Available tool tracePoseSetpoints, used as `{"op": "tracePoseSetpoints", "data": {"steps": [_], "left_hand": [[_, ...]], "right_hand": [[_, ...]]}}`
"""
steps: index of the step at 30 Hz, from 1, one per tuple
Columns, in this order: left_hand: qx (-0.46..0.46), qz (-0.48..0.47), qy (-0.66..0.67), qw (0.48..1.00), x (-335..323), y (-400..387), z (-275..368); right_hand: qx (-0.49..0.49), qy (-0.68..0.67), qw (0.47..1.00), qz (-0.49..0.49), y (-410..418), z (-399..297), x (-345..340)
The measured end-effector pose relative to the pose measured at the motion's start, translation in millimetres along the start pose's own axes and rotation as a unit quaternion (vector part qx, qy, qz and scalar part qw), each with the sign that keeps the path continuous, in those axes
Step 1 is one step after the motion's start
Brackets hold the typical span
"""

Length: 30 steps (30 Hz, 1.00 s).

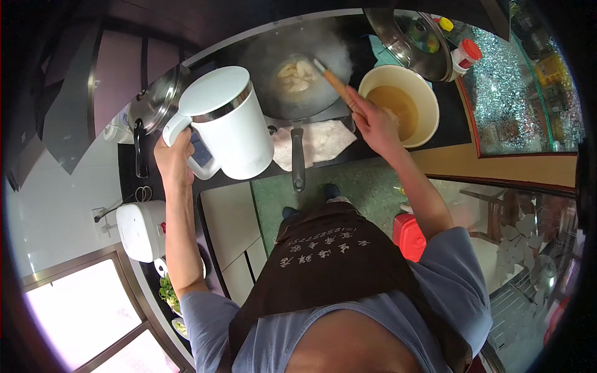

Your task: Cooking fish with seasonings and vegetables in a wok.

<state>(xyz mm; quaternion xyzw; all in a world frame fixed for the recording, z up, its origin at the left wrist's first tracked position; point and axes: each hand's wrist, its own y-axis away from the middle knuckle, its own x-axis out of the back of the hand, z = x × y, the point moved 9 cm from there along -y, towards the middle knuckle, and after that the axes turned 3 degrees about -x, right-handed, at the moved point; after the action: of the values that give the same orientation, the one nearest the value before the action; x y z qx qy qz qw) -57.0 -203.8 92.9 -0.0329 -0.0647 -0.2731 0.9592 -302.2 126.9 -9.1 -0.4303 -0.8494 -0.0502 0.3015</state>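
Note:
My left hand (175, 156) grips the handle of a white lidded jug (240, 130), raised over the counter's front edge. In my right hand (378, 123) is a spatula with a wooden handle (338, 88); its far end is at the rim of a steaming wok (298, 109). Pale pieces of food (297, 77) lie in liquid in the wok, partly veiled by steam. The wok's black handle (298, 161) points towards me over a pale cloth (326, 140). Right of the wok, partly behind my right hand, stands a cream pot (431, 112) of brownish liquid.
A glass lid (156, 105) with a black-handled pan is at the left. Another lid (426, 46) stands behind the pot, beside a red-capped jar (466, 53). A white appliance (140, 231) is plugged in at the left wall. A red bin (410, 238) stands low at the right.

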Motion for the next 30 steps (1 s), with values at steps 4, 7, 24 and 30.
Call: {"op": "tracePoseSetpoints", "data": {"steps": [4,7,24,30], "left_hand": [[0.009,-0.021,-0.054,0.998,-4,1,-11],[0.015,-0.065,-0.102,0.992,-11,-7,-23],[0.029,-0.192,-0.283,0.939,-63,-31,-54],[0.031,-0.205,-0.3,0.931,-64,-41,-58]], "right_hand": [[-0.037,0.022,0.998,-0.039,13,36,-31],[-0.31,-0.346,0.874,-0.138,34,53,-63],[-0.413,-0.664,0.569,-0.255,56,46,-115],[-0.4,-0.687,0.537,-0.282,54,48,-119]]}}
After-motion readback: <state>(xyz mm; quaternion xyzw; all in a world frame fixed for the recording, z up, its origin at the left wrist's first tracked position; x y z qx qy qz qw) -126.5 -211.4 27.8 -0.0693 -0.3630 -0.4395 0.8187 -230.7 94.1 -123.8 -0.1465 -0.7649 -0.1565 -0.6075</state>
